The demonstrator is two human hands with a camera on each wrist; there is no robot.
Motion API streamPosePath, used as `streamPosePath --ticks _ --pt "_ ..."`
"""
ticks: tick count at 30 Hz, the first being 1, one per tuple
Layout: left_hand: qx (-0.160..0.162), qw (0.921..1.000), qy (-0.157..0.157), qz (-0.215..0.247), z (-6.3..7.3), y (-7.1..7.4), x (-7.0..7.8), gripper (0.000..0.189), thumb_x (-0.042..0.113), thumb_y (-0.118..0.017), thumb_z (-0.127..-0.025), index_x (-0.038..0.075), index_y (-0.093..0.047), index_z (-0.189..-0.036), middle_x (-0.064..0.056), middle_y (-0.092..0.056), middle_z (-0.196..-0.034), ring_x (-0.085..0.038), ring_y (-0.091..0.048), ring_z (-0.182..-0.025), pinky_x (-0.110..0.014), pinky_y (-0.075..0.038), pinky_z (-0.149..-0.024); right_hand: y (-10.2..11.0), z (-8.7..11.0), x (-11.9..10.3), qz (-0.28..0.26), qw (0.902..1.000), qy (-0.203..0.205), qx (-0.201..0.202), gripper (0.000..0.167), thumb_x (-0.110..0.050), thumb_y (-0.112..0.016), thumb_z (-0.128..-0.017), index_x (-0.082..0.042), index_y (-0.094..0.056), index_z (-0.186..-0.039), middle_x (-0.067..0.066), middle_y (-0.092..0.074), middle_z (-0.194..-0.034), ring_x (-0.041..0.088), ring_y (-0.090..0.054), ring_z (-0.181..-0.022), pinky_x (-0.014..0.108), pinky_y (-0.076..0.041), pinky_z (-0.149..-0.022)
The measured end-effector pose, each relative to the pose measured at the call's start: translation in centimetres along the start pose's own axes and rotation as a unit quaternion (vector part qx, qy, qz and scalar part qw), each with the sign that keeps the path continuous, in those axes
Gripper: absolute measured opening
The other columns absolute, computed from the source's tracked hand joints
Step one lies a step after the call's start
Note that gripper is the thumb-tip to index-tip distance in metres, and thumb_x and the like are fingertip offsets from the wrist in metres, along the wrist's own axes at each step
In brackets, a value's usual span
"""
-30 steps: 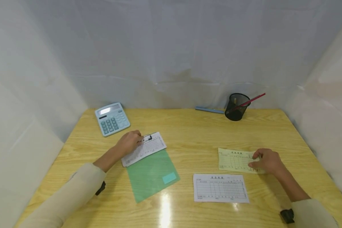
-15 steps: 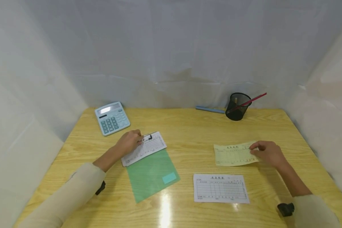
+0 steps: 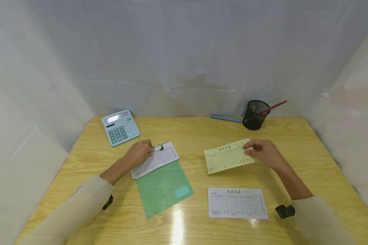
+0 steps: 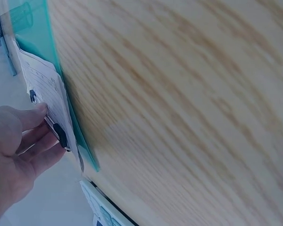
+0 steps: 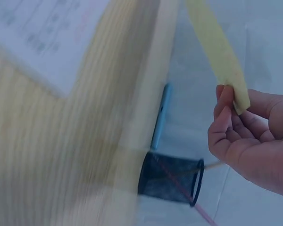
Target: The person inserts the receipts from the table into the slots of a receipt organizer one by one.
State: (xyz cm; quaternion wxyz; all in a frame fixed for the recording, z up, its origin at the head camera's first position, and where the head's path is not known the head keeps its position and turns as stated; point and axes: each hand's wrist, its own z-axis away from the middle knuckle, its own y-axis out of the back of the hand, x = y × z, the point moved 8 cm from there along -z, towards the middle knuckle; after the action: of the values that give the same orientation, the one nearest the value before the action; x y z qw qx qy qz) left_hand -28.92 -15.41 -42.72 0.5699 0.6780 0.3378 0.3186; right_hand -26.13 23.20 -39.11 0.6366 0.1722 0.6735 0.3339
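While facing a white form (image 3: 237, 203) laid flat on the wooden table (image 3: 199, 231) and, to its left, a green folder (image 3: 161, 190), pinching a raised, tilted yellow form (image 3: 225, 158) by its right end, thumb and fingers of the right hand (image 3: 265, 153) together on it. Gripping a black clip (image 4: 60, 135) on white slips (image 3: 165, 156) with the left hand (image 3: 139, 152), over the folder's far end. Farther left, seeing a calculator (image 3: 121, 128); then, along the back edge, a blue pen-like item (image 3: 225, 118) beside a mesh cup (image 3: 252, 124) holding a red stick (image 3: 276, 105).
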Motion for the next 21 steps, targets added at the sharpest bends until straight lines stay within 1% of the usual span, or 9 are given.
streamPosePath --ticks 2,3,7,10,12,13,16,19,21 --pt "-0.005 1.0 0.005 0.005 0.0 0.0 0.0 0.021 0.009 -0.071 -0.082 -0.001 -0.072 -0.101 -0.012 -0.065 -0.088 -0.023 -0.065 -0.078 -0.031 -0.058 -0.067 -1.0 -0.7 -1.0 -0.009 0.9998 0.012 -0.012 0.023 -0.018 -0.063 -0.091 -0.003 -0.067 -0.109 0.016 -0.064 -0.113 0.012 -0.048 -0.08 0.023 -0.046 -0.07" --pt "-0.007 0.9999 0.007 0.007 0.0 0.0 0.0 0.021 0.009 -0.071 -0.082 -0.001 -0.072 -0.101 -0.012 -0.065 -0.088 -0.024 -0.065 -0.079 -0.03 -0.058 -0.067 -1.6 -1.0 -1.5 -0.018 0.9995 0.015 -0.02 0.023 -0.017 -0.063 -0.091 -0.003 -0.066 -0.109 0.016 -0.064 -0.109 0.012 -0.047 -0.078 0.023 -0.045 -0.069" --pt "-0.012 0.9997 0.014 0.016 0.0 0.0 -0.1 0.022 0.008 -0.071 -0.082 -0.001 -0.071 -0.102 -0.013 -0.065 -0.089 -0.024 -0.065 -0.079 -0.03 -0.058 -0.068 -3.9 -2.4 -4.0 -0.055 0.997 0.035 -0.043 0.023 -0.017 -0.063 -0.091 -0.003 -0.066 -0.11 0.016 -0.064 -0.106 0.014 -0.048 -0.076 0.025 -0.046 -0.066" --pt "-0.008 0.9997 0.015 0.019 0.0 -0.1 -0.2 0.022 0.008 -0.072 -0.081 -0.001 -0.071 -0.102 -0.013 -0.065 -0.089 -0.024 -0.065 -0.079 -0.03 -0.059 -0.067 -5.7 -3.4 -5.9 -0.081 0.9934 0.053 -0.062 0.025 -0.017 -0.063 -0.091 -0.003 -0.066 -0.111 0.017 -0.065 -0.106 0.013 -0.049 -0.074 0.026 -0.047 -0.065" --pt "-0.006 0.9997 0.012 0.02 0.1 -0.1 -0.2 0.022 0.008 -0.072 -0.081 -0.001 -0.072 -0.101 -0.013 -0.065 -0.089 -0.024 -0.065 -0.078 -0.03 -0.059 -0.067 -6.9 -4.0 -7.0 -0.097 0.9906 0.063 -0.073 0.024 -0.017 -0.063 -0.091 -0.003 -0.066 -0.111 0.015 -0.065 -0.104 0.011 -0.047 -0.069 0.026 -0.046 -0.061" --pt "-0.004 0.9998 0.01 0.019 0.1 -0.1 -0.1 0.021 0.008 -0.072 -0.081 -0.001 -0.072 -0.101 -0.013 -0.065 -0.088 -0.024 -0.065 -0.078 -0.03 -0.059 -0.067 -7.4 -4.2 -7.6 -0.104 0.9894 0.066 -0.078 0.024 -0.017 -0.063 -0.091 -0.004 -0.066 -0.111 0.016 -0.065 -0.098 0.011 -0.046 -0.066 0.026 -0.045 -0.06" --pt "-0.001 0.9998 0.005 0.018 0.1 -0.1 0.0 0.02 0.008 -0.072 -0.081 -0.001 -0.072 -0.099 -0.012 -0.065 -0.088 -0.024 -0.066 -0.078 -0.03 -0.059 -0.067 -8.4 -4.8 -9.4 -0.115 0.9864 0.078 -0.088 0.023 -0.017 -0.063 -0.091 -0.005 -0.066 -0.111 0.01 -0.063 -0.088 0.01 -0.043 -0.062 0.025 -0.043 -0.057" --pt "-0.001 0.9998 0.004 0.017 0.0 -0.2 0.1 0.019 0.008 -0.072 -0.081 -0.001 -0.072 -0.098 -0.012 -0.064 -0.087 -0.024 -0.065 -0.077 -0.03 -0.058 -0.067 -8.9 -5.3 -11.1 -0.111 0.9862 0.081 -0.092 0.022 -0.019 -0.063 -0.092 -0.009 -0.066 -0.111 0.003 -0.06 -0.08 0.011 -0.042 -0.061 0.025 -0.042 -0.057" --pt "-0.003 0.9998 0.007 0.016 0.1 -0.1 0.0 0.019 0.008 -0.072 -0.081 -0.001 -0.072 -0.098 -0.012 -0.064 -0.088 -0.024 -0.065 -0.077 -0.031 -0.058 -0.067 -9.0 -5.6 -12.2 -0.107 0.9859 0.086 -0.096 0.021 -0.02 -0.063 -0.092 -0.012 -0.066 -0.111 0.0 -0.059 -0.079 0.012 -0.042 -0.062 0.026 -0.042 -0.057"
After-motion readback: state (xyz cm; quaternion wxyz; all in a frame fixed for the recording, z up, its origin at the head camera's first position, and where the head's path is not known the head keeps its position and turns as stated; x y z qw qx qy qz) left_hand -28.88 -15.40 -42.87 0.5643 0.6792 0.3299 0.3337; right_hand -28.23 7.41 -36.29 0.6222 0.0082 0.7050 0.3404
